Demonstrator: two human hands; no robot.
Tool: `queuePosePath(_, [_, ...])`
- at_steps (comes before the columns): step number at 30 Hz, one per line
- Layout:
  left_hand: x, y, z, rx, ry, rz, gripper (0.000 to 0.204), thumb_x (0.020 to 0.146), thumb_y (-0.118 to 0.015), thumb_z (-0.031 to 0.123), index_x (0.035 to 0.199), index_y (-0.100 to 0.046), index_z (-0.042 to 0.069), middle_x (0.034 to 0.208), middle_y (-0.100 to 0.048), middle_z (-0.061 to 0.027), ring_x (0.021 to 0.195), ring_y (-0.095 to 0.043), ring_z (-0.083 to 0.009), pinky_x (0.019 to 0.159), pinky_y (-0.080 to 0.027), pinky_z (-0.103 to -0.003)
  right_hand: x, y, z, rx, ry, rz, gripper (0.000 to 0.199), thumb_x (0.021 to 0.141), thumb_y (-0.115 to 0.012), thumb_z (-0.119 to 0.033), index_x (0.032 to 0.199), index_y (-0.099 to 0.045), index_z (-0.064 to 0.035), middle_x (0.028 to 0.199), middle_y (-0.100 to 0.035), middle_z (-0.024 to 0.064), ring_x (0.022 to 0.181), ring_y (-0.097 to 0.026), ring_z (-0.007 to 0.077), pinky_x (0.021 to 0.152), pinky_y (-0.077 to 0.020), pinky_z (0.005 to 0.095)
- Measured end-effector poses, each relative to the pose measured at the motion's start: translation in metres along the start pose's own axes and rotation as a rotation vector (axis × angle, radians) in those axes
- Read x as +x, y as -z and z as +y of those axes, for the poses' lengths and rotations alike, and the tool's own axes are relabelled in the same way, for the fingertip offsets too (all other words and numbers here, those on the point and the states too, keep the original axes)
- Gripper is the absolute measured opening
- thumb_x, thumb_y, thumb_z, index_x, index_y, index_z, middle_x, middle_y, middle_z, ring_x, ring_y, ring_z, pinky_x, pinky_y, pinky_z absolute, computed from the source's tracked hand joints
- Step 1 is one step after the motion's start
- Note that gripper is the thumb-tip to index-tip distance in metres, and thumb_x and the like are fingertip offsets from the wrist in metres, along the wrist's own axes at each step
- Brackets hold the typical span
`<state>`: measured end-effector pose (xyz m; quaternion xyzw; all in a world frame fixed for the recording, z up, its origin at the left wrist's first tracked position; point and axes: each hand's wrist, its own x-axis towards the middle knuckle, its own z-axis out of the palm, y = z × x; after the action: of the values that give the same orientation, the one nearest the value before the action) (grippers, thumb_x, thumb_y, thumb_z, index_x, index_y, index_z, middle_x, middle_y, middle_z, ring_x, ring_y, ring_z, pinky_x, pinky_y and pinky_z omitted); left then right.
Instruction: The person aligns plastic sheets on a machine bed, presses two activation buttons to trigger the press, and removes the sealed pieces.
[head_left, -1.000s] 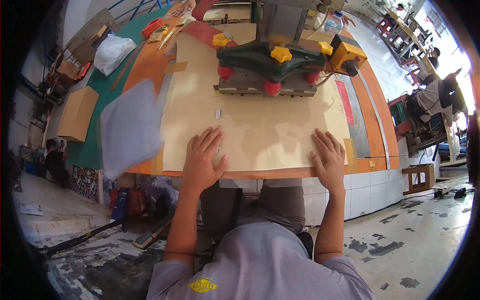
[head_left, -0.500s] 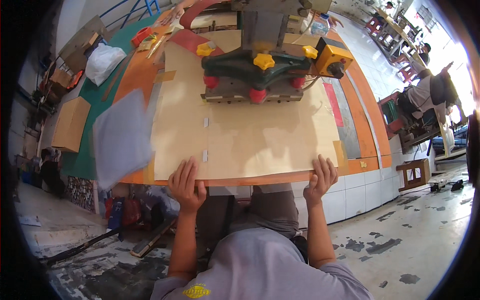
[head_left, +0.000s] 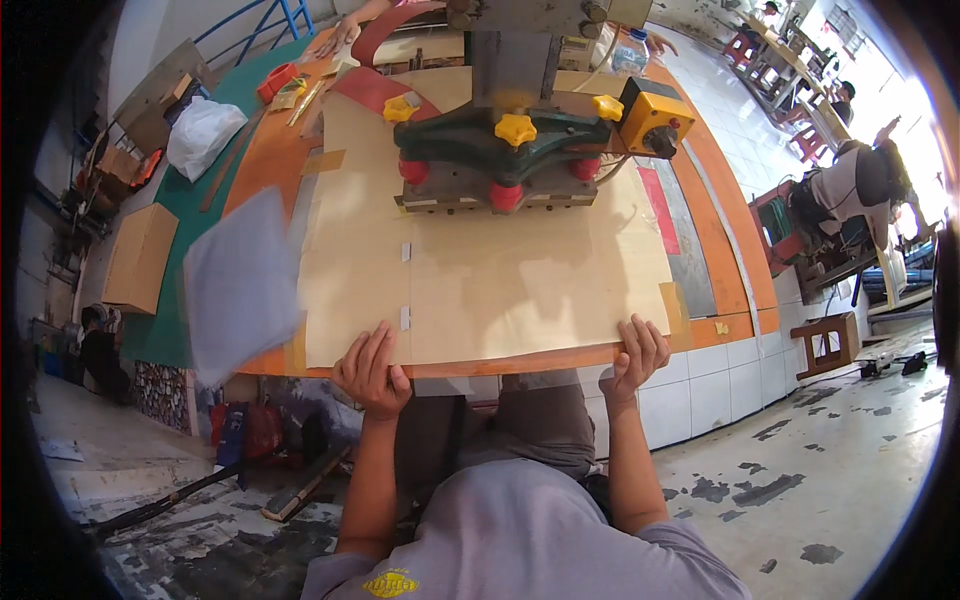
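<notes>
A tan board (head_left: 350,290) lies flat on the orange table, with two small white tabs (head_left: 405,318) on its left part. A clear plastic sheet (head_left: 452,386) shows past the front edge, between my hands; its outline over the board is hard to make out. My left hand (head_left: 372,370) is at the board's front left, fingers together and thumb to the side, gripping the sheet's edge. At the front right corner, my right hand (head_left: 637,358) grips it likewise. Beyond them stands a press head (head_left: 500,195) with a green frame (head_left: 450,135), yellow star knobs (head_left: 516,130) and red knobs.
A stack of translucent sheets (head_left: 245,285) lies at the left, near a cardboard box (head_left: 140,258) and a white plastic bag (head_left: 205,138). A yellow control box (head_left: 655,120) hangs right of the press. Another person's hand (head_left: 340,38) rests at the far side.
The view has shifted slightly, so the board and press appear a little farther left. Both my hands stay at the front edge with almost the same hold.
</notes>
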<state>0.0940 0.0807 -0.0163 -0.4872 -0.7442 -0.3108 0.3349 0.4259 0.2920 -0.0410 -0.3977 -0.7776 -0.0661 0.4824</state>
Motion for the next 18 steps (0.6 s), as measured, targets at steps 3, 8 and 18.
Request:
queuePosePath(3, [-0.0005, 0.0002, -0.0009, -0.013, 0.0, 0.0, 0.049, 0.108, -0.04, 0.037, 0.12, -0.08, 0.013, 0.127, -0.078, 0.0011, 0.117, -0.068, -0.0238, 0.1, -0.04, -0.04, 0.0006, 0.0003, -0.0012, 0.0, 0.0, 0.0, 0.061, 0.117, -0.027, -0.044, 0.124, -0.077, -0.0098, 0.137, -0.07, 0.0064, 0.135, -0.053, 0.0282, 0.117, -0.0314, 0.0466])
queuePosePath(8, [-0.0028, 0.0008, -0.0009, -0.017, 0.003, -0.011, 0.047, 0.109, -0.041, 0.035, 0.122, -0.079, 0.012, 0.13, -0.077, -0.0003, 0.122, -0.067, -0.0252, 0.105, -0.038, -0.041, 0.0014, 0.0, -0.0021, -0.002, 0.001, 0.011, 0.061, 0.117, -0.027, -0.044, 0.123, -0.078, -0.0093, 0.136, -0.07, 0.0066, 0.134, -0.054, 0.0286, 0.117, -0.0324, 0.0467])
queuePosePath(18, [-0.0011, 0.0003, -0.001, -0.016, -0.002, -0.01, 0.047, 0.107, -0.041, 0.036, 0.119, -0.08, 0.012, 0.126, -0.078, -0.0002, 0.116, -0.069, -0.0248, 0.1, -0.04, -0.04, 0.006, 0.0028, -0.0042, 0.024, -0.014, -0.007, 0.053, 0.114, -0.033, -0.037, 0.124, -0.078, -0.0106, 0.134, -0.073, 0.0041, 0.134, -0.056, 0.0267, 0.116, -0.0307, 0.0444])
